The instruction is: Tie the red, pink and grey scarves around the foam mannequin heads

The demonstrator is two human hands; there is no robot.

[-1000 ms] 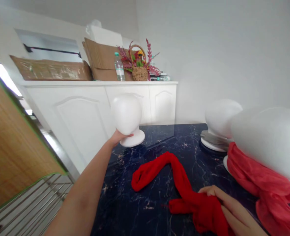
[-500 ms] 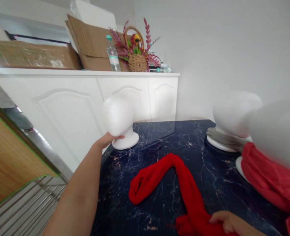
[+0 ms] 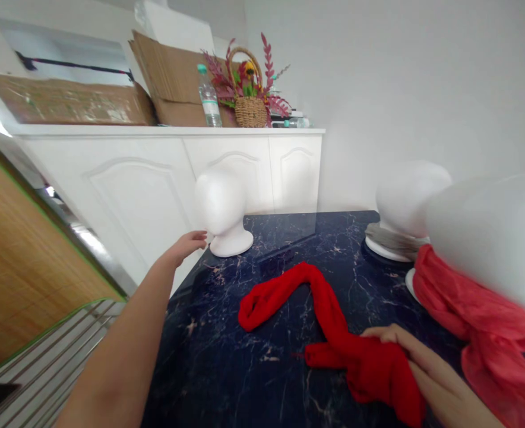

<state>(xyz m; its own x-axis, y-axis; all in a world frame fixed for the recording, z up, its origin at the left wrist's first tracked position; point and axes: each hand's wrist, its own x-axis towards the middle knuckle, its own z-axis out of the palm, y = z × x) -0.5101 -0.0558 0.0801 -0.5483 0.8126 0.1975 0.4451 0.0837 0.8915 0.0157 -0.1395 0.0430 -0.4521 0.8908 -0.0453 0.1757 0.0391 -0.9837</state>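
Observation:
A white mannequin head (image 3: 221, 205) stands upright on its round base at the table's far left corner. My left hand (image 3: 190, 244) is just left of its neck, fingers stretched out and holding nothing. Across the dark blue marbled table (image 3: 262, 368) lies a bright red scarf (image 3: 329, 309), bent into an arch with its near end bunched. My right hand (image 3: 398, 343) grips that bunched part, its fingertips partly sunk in the cloth.
At right stand two more white mannequin heads, one (image 3: 411, 196) with a grey scarf (image 3: 396, 242) round its neck, the nearer one (image 3: 489, 232) with a coral-red scarf (image 3: 471, 297). Behind, a white cabinet (image 3: 142, 196) bears cardboard boxes (image 3: 75, 101), a water bottle (image 3: 209, 98) and a flower basket (image 3: 250, 112). A metal rack (image 3: 66, 356) is lower left.
My left hand has let go of the mannequin head's neck and moved left of it. My right hand has come further into view with the red scarf's near end, which now bunches up more.

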